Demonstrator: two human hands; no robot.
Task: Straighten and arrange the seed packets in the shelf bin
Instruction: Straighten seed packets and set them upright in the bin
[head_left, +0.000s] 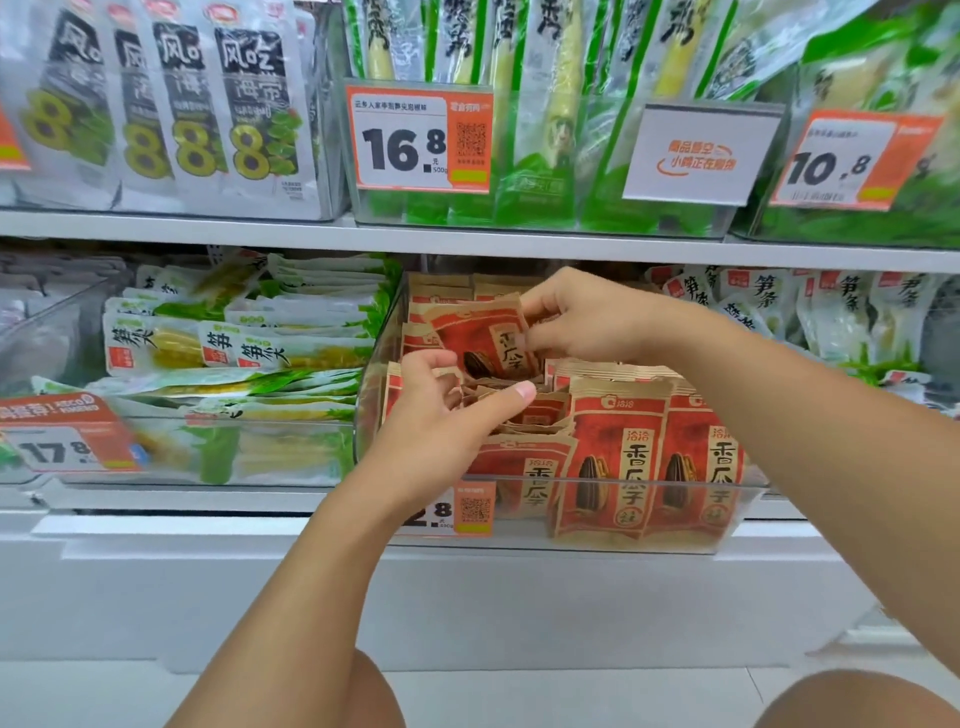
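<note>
Both hands, left (441, 415) and right (587, 317), apparently pinch a tilted seed packet (483, 338) mid-bin (597, 540); next, stand it upright.

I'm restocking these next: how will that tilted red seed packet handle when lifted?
The tilted seed packet, pinched by the right hand, looks like thin paper, so probably light and a bit floppy. It leans rather than stands, so it likely tips without neighbours. The left hand steadies the lower packets.

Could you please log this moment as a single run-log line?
stage: straightening | left hand: among loose packets in clear bin | right hand: pinching tilted seed packet | front-right packets: upright
</note>
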